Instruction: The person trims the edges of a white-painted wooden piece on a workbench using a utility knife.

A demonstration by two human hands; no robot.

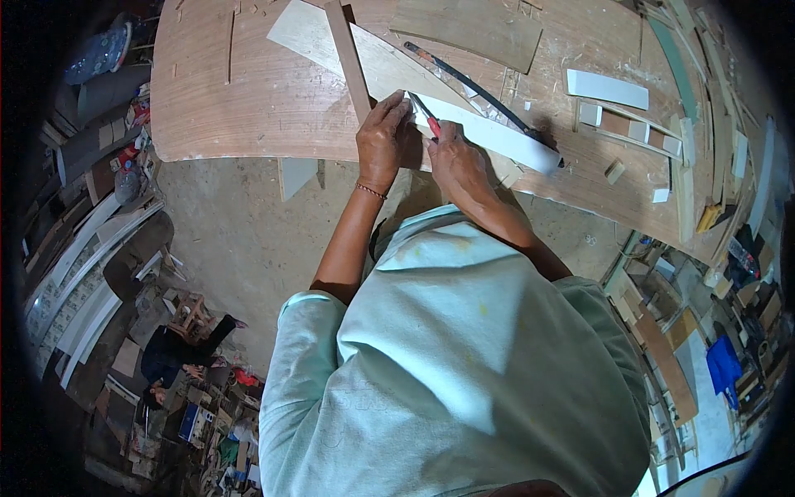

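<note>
My right hand [460, 161] is closed around the red handle of a utility knife [432, 124], its blade pointing up and left. The blade lies at the left end of a long white strip [497, 139], which slants down to the right across the table edge. Beside that end, my left hand [384, 137] has its fingers bent and pressed together at the strip's tip. A narrow brown wooden strip [348, 58] runs up from behind the left hand. Under these lies a pale, flat board [306, 37]. The left fingertips are partly hidden.
The wooden table [215, 116] carries a black bar [476, 87], a thin board [472, 29], a white piece [609, 89] and a small wooden frame [633, 128]. Wood strips line the right edge. At lower left, a person in dark clothes [174, 356] sits among clutter.
</note>
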